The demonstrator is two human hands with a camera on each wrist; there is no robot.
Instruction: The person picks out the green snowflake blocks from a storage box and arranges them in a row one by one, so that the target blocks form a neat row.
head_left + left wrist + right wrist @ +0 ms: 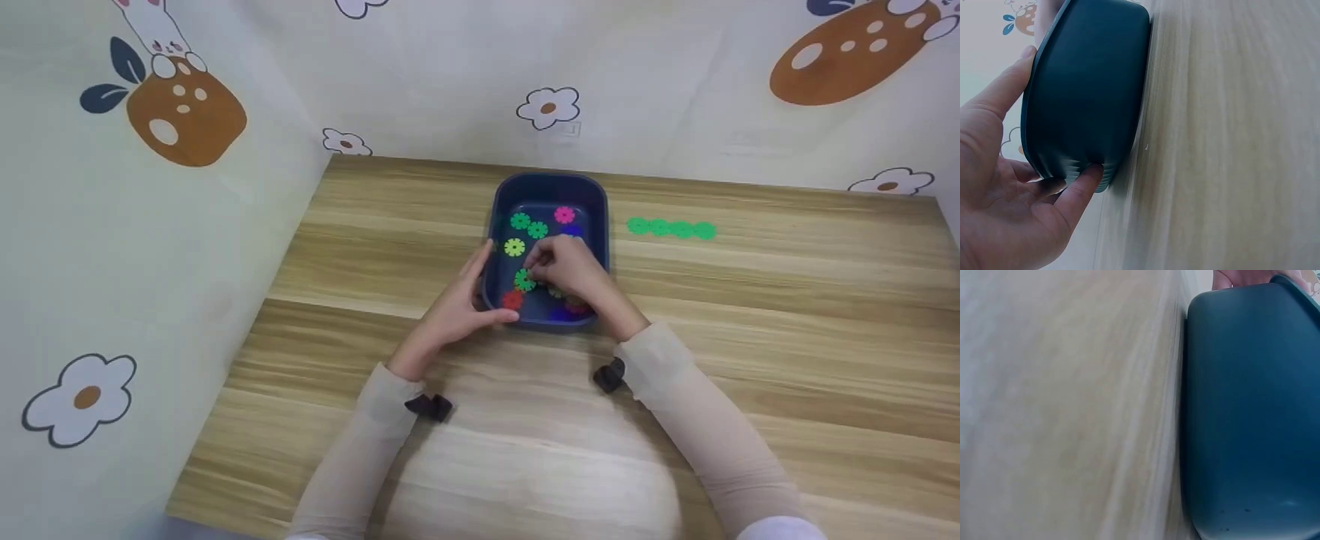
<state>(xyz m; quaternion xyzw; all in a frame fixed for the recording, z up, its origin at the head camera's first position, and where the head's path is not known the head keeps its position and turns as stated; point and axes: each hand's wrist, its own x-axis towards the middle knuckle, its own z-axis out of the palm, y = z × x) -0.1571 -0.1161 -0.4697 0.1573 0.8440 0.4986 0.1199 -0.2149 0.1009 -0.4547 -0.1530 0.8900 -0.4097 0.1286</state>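
Note:
A dark blue plastic bin (547, 180) stands on the table with several flower-shaped interlocking discs lying in it. My left hand (456, 306) grips its near left corner, the thumb on the near rim and the fingers along the left side. In the left wrist view the fingers (1081, 188) bend against the bin's ribbed wall (1089, 67). Reaching into the bin, my right hand (566, 266) has its fingertips together at the edge of a green disc (524, 280) and pinches it. Around it lie a yellow disc (514, 247), a red disc (512, 300) and a pink disc (564, 215).
Right of the bin, several green discs joined in a row (671, 228) lie on the wooden table (787, 315). A wall covering with flower and rabbit prints (450, 90) runs along the table's back and left. Black wrist cameras (429, 407) sit on both sleeves.

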